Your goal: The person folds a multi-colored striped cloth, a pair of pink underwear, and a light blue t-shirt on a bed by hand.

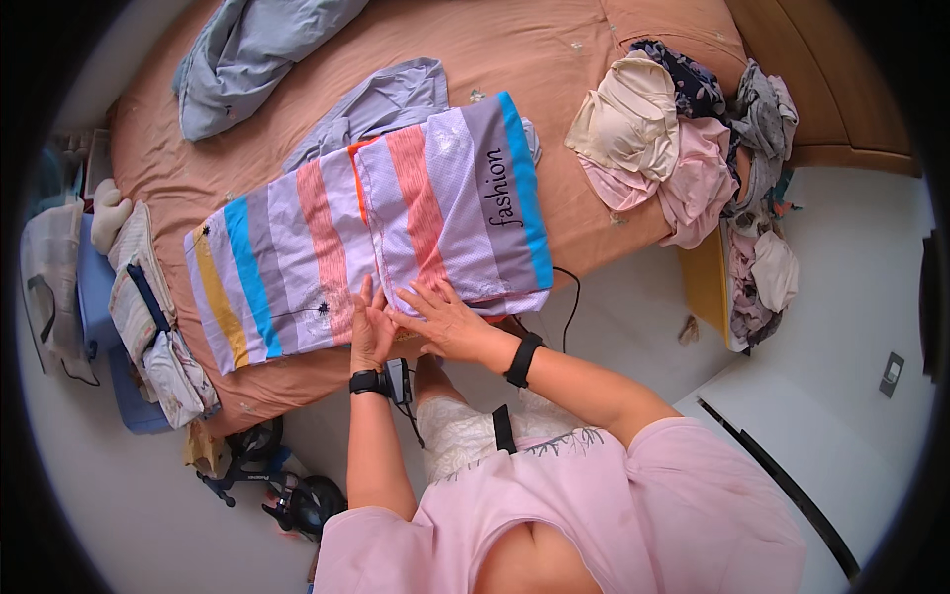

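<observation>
A striped cloth [278, 275] in lilac, grey, pink, blue and yellow lies spread on the bed, part of it doubled over on the right. The folded part [467, 185] bears large dark lettering and a blue border; an orange edge [359, 182] shows at its left side. My right hand [449, 323] rests palm down on the lower edge of the folded part, fingers spread. Close beside it, my left hand [373, 330] is turned palm up at the cloth's near edge, its fingers apart. Neither hand visibly pinches the fabric.
A grey-lilac garment [386, 96] lies partly under the cloth on the orange bedsheet [519, 44]. Blue-grey fabric [252, 67] is at the far left, heaped clothes [660, 141] at the right. A small bike [297, 494] stands on the floor; a black cable [573, 304] hangs by the bed.
</observation>
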